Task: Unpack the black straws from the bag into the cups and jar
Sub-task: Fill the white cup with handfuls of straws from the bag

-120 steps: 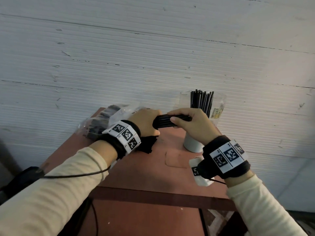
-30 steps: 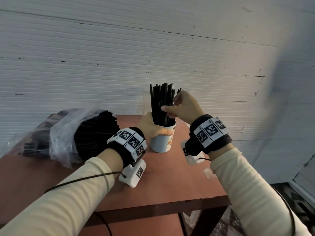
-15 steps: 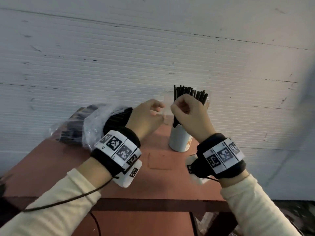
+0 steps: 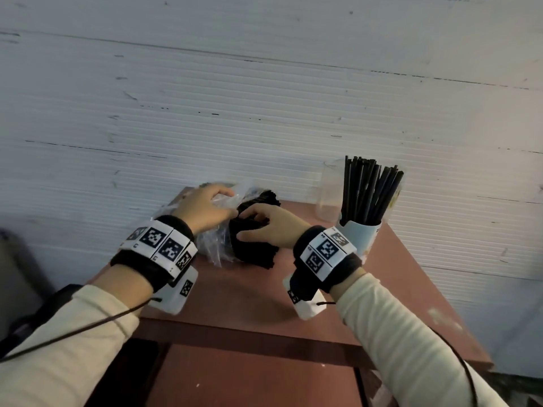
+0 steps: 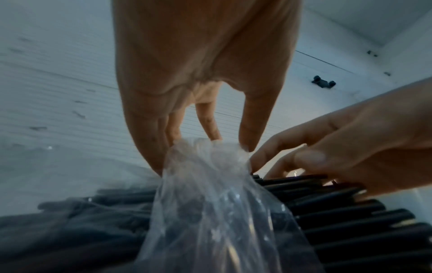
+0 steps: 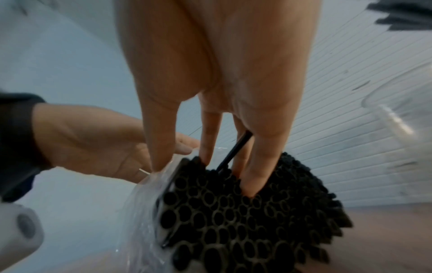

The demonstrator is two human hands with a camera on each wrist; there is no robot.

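Dozens of black straws (image 6: 245, 212) jut from the bag (image 5: 210, 194) left of the cup (image 4: 360, 235); left hand (image 4: 202, 211) pinches plastic, right hand (image 4: 271, 226) digs in, grip closing on a few. Pulling could drag loose neighbours onto the counter (image 4: 249, 295).

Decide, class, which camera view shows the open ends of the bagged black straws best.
The right wrist view: the round open ends of the black straws face the camera. The left wrist view shows their sides behind the plastic bag. The head view shows a dark bundle.
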